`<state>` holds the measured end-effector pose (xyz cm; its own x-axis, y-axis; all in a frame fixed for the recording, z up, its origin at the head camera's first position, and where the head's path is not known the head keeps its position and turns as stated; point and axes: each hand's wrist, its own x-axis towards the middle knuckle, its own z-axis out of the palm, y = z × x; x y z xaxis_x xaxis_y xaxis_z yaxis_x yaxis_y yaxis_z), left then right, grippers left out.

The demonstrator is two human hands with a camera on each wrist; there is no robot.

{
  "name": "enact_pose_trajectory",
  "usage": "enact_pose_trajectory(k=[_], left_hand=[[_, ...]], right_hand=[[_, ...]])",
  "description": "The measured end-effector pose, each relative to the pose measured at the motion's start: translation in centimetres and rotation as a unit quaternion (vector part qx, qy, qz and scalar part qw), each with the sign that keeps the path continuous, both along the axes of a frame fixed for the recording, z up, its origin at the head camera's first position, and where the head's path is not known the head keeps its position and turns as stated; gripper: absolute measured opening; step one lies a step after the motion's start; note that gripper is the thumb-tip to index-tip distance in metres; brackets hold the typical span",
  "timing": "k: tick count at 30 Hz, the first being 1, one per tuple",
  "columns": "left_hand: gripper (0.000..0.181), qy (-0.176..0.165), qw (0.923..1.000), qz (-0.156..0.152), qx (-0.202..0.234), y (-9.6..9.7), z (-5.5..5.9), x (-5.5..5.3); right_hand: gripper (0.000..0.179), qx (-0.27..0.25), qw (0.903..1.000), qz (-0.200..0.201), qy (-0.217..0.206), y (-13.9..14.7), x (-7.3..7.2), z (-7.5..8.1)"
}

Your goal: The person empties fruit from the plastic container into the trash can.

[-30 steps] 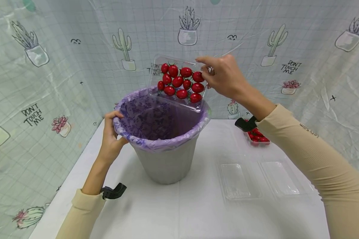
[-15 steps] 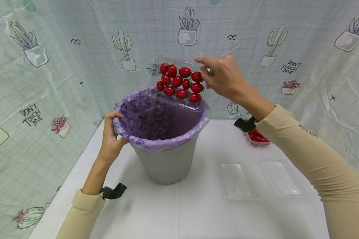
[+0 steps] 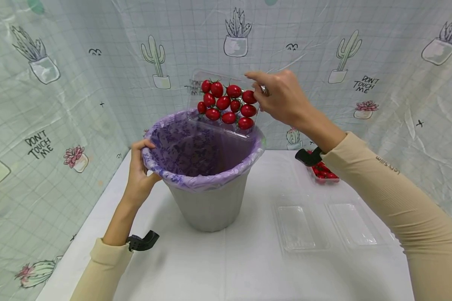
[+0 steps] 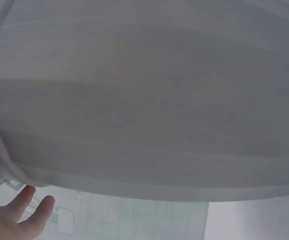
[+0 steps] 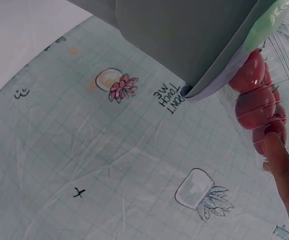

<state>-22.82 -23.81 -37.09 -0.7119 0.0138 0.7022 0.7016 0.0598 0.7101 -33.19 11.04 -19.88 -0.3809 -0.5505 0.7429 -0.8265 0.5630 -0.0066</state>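
A grey bin with a purple patterned bag folded over its rim stands on the white table, its top leaning toward me. My left hand grips the rim at the left, fingers over the bag's edge; the left wrist view shows mostly the bin's side. Over the bin's far right edge, my right hand pinches the side of a clear plastic tray, which is tilted. Several red cherry tomatoes lie inside it. In the right wrist view, the thumb lies against the tray beside tomatoes.
Two clear plastic trays or lids lie side by side on the table at the right. Behind my right forearm is another box of red tomatoes, partly hidden. A plant-printed curtain surrounds the table.
The tray of tomatoes has shifted very slightly left over the last second, with my right hand still pinching it. My left hand stays on the bin's rim.
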Motion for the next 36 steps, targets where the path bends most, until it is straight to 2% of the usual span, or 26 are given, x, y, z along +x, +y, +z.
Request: enact_pose_trajectory(k=[7,20,27,36], left_hand=[[0.086,0.001,1.0,0.001,-0.001,-0.09,-0.11,-0.04],[0.095,-0.001,1.0,0.003,-0.004,0.03,-0.04,0.15],[0.094,0.0,1.0,0.003,-0.005,0.01,-0.08,0.17],[0.089,0.004,1.0,-0.001,-0.003,0.07,-0.04,0.1]], right_hand=[[0.034,0.002,1.0,0.004,0.007,-0.08,0.08,0.01],[0.035,0.003,0.9999,0.007,0.011,-0.13,0.2,-0.01],[0.034,0.005,0.9999,0.006,0.012,-0.07,0.19,-0.1],[0.035,0.002,0.9992,0.019,0.034,0.01,-0.05,-0.26]])
